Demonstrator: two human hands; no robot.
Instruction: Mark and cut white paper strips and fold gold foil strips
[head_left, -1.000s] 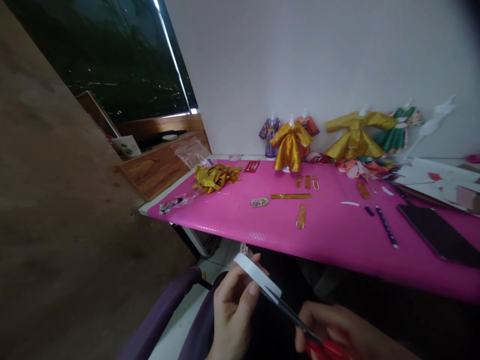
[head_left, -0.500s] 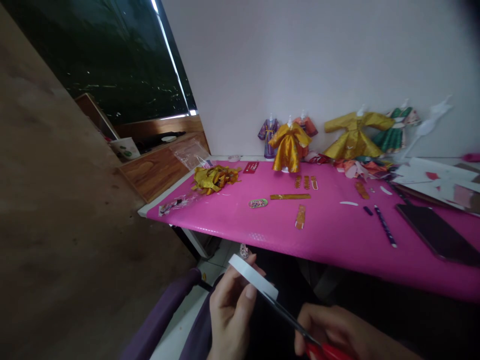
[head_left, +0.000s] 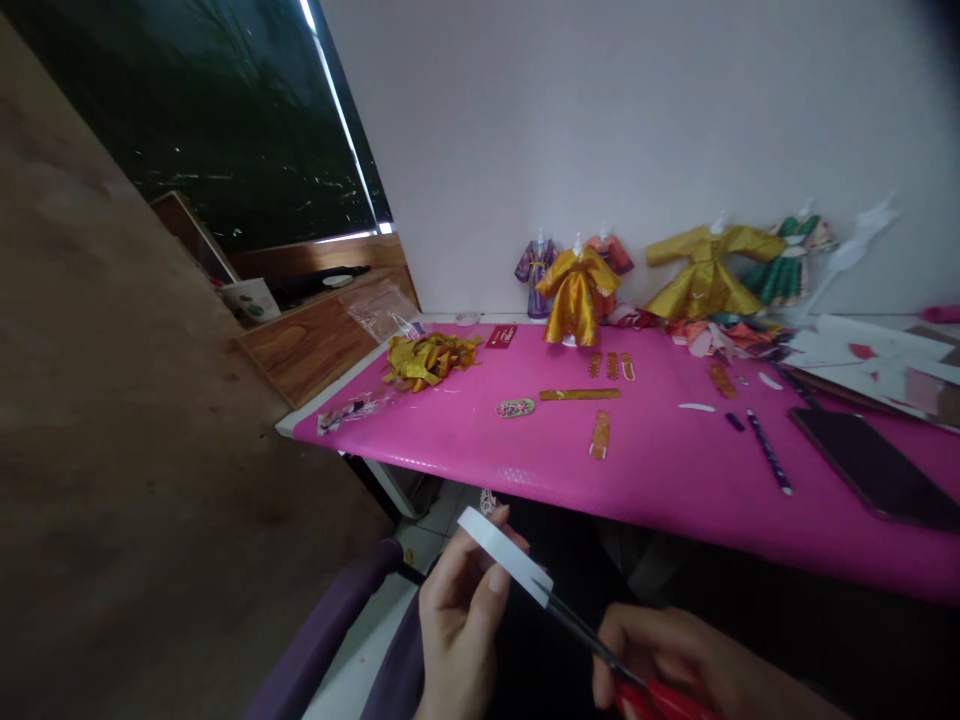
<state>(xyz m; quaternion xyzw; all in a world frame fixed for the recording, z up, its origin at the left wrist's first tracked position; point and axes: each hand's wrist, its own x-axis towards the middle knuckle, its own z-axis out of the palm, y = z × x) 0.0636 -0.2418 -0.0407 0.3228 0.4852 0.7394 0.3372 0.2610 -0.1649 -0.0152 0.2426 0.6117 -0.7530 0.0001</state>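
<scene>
A narrow white strip point(head_left: 501, 548), which looks like paper or thin card, is pinched between the thumb and fingers of my left hand point(head_left: 465, 610). It slants down to the right, in front of the table's near edge and above my lap. My right hand point(head_left: 660, 650) is closed round the red handles of a pair of scissors point(head_left: 581, 632). The dark blades point up and left, and their tips meet the lower right end of the strip. The fingers inside the handles are partly hidden.
On the pink-covered table point(head_left: 450, 440) lie gold fabric scraps point(head_left: 431, 358), a gold strip point(head_left: 580, 394), a pen point(head_left: 769, 452) and a phone point(head_left: 877, 465). Small doll dresses point(head_left: 576, 295) stand along the wall. A purple chair arm point(head_left: 330, 625) is at lower left.
The scissor blades have shifted slightly at the strip's lower right end, with more of the metal showing below the strip. My left hand keeps its hold almost unmoved.
</scene>
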